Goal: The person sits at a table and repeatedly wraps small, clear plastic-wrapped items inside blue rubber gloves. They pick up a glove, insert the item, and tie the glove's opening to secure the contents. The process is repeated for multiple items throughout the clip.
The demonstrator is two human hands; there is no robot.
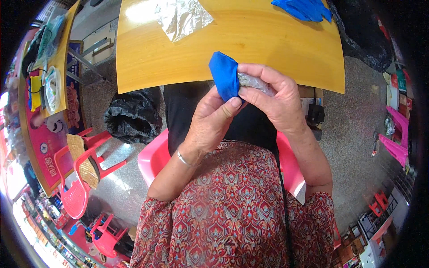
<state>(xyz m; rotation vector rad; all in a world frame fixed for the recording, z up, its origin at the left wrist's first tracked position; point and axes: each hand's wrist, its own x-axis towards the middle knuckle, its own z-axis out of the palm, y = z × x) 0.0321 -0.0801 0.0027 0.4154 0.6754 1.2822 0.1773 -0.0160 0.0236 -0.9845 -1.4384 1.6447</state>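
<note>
Table [161, 67] ahead of person. On it: plastic bag [184, 20] toward far left, cloth heap [304, 10] at far right corner. Left hand [210, 117] and right hand [282, 99] in front of person, cloth [225, 73] between them; plastic bundle [257, 84] right of cloth, in right hand. Bin bag [134, 118] on floor, left. Chair [75, 200] further left. Person sits on seat [154, 152].

Red shirt [230, 201], ornate multicolour print, loose elbow-length sleeves [153, 223]. Black bottoms [183, 114] show beyond shirt's hem. Thin black cord [286, 210] runs along shirt's right side. Silver bracelet [182, 158] past shirt's left sleeve.
</note>
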